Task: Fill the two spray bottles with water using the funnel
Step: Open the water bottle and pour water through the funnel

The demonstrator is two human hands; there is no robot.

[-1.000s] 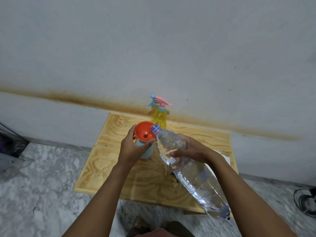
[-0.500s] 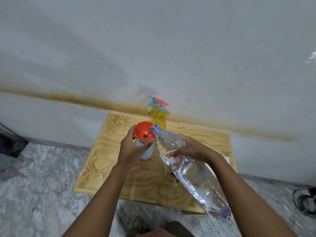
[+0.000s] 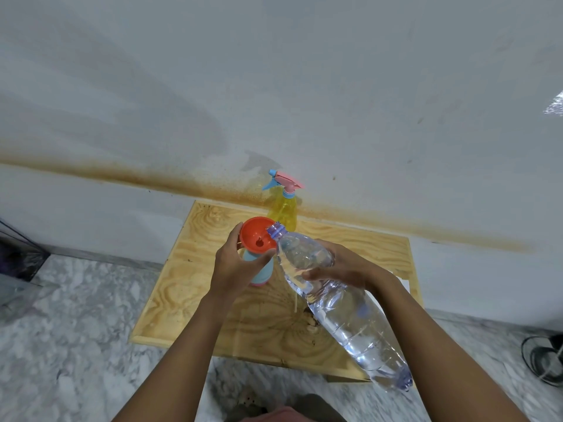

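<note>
An orange funnel [image 3: 257, 237] sits in the neck of a light blue spray bottle [image 3: 264, 271] that stands on the wooden table [image 3: 195, 269]. My left hand [image 3: 236, 266] grips the blue bottle's top, just under the funnel. My right hand [image 3: 338, 268] holds a large clear water bottle [image 3: 341, 309], tilted with its open mouth over the funnel's rim. A yellow spray bottle [image 3: 283, 210] with a pink and blue trigger head stands upright at the table's back edge, against the wall.
The table stands against a white wall with a brown stain band. Marble floor surrounds it. A dark bag [image 3: 18, 254] lies at the far left and a black fan base [image 3: 545, 359] at the far right. Small crumbs lie on the table near its front.
Almost nothing differs: both hands keep their grips. The water bottle's mouth stays at the funnel's rim.
</note>
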